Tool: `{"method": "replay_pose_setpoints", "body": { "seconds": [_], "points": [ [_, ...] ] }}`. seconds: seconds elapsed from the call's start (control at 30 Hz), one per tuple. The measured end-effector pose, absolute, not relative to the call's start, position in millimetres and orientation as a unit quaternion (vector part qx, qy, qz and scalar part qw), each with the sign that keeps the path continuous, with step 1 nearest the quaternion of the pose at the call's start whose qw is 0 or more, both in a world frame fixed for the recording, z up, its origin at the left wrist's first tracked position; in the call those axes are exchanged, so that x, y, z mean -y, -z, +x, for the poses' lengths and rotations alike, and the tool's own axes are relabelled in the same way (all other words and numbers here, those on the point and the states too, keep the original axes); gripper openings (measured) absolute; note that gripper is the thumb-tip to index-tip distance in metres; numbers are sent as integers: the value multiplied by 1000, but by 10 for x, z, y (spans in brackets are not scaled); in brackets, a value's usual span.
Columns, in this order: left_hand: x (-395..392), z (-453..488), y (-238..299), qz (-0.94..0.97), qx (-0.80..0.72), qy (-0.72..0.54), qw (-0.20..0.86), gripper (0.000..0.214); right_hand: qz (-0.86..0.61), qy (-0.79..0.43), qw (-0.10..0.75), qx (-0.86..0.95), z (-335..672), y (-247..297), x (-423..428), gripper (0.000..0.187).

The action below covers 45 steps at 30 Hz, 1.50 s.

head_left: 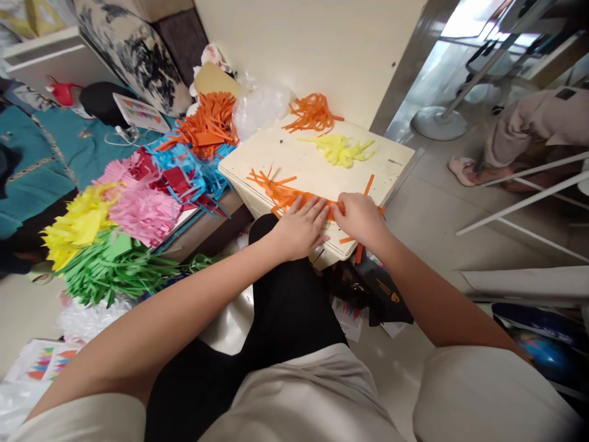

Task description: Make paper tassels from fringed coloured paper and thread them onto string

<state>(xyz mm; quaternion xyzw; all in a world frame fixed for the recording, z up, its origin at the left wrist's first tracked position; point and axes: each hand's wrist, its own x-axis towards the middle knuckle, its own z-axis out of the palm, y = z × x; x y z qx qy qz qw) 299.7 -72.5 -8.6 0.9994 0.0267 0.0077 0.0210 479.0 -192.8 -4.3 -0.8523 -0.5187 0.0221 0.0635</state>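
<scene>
An orange fringed paper strip (288, 195) lies along the near edge of a cream-coloured tabletop (262, 153), its cut ends fanning out at both sides. My left hand (301, 227) rests flat across its middle with the fingers stretched out. Close beside it, my right hand (361, 215) is closed, thumb and curled fingers gripping the paper's right part. What lies under my palms is hidden. Farther back on the same top are a yellow fringed bundle (345, 150) and a looped orange bundle (315, 113).
To the left, heaps of fringed paper in orange (207, 126), blue, pink (145, 212), yellow (78, 221) and green (115, 270) cover a low surface. Clear plastic (260, 110) sits behind. A black bag (381, 288) is below the table. Another person's leg (529, 129) shows at right.
</scene>
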Motion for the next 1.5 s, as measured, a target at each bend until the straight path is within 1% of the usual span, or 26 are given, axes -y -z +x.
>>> {"method": "replay_pose_setpoints", "body": {
  "seconds": [0.07, 0.1, 0.23, 0.3, 0.37, 0.43, 0.5, 0.6, 0.7, 0.77, 0.87, 0.93, 1.03, 1.13, 1.3, 1.43, 1.5],
  "points": [
    [794, 2957, 145, 998, -43, 24, 24, 87, -855, -32, 64, 513, 4806, 36, 1923, 28],
    [805, 2938, 166, 998, -52, 30, 23, 91, -858, -37, 66, 508, 4824, 34, 1919, 28],
    [782, 2895, 172, 996, -80, 32, 18, 91, -868, -49, 65, 489, 4921, 2, 1923, 26],
    [777, 2899, 152, 995, -92, 36, 18, 91, -868, -3, 74, 492, 4912, -31, 1954, 26],
    [779, 2912, 139, 994, -103, 36, 23, 93, -851, 64, 99, 512, 4817, -51, 2007, 34],
    [773, 2922, 135, 993, -113, 34, 30, 98, -815, 86, 110, 563, 4651, -31, 2075, 46],
    [749, 2917, 135, 992, -117, 35, 38, 104, -784, 59, 93, 611, 4473, 37, 2145, 55],
    [699, 2881, 130, 991, -124, 41, 38, 108, -780, 25, 67, 622, 4305, 168, 2234, 63],
    [680, 2831, 116, 990, -136, 35, 21, 97, -783, 25, 76, 617, 4272, 231, 2296, 64],
    [686, 2805, 96, 991, -132, 12, 4, 82, -782, 33, 89, 616, 4269, 229, 2327, 61],
    [674, 2787, 34, 992, -113, -39, -32, 52, -779, 42, 118, 614, 4258, 210, 2364, 52],
    [629, 2788, -21, 993, -100, -50, -50, 38, -776, 43, 145, 613, 4261, 205, 2376, 45],
    [516, 2792, -75, 996, -78, -41, -32, 35, -779, 31, 178, 601, 4292, 192, 2360, 36],
    [410, 2788, -66, 996, -73, -54, 12, 32, -785, 13, 178, 593, 4334, 161, 2313, 31],
    [302, 2828, -36, 991, -97, -72, 65, 32, -797, 4, 185, 575, 4405, 118, 2206, 32],
    [207, 2967, -76, 983, -143, -45, 106, 30, -810, -32, 216, 543, 4479, 88, 2108, 26],
    [166, 3056, -94, 978, -169, -30, 115, 28, -818, -49, 219, 530, 4507, 68, 2064, 25]
  ]
}}
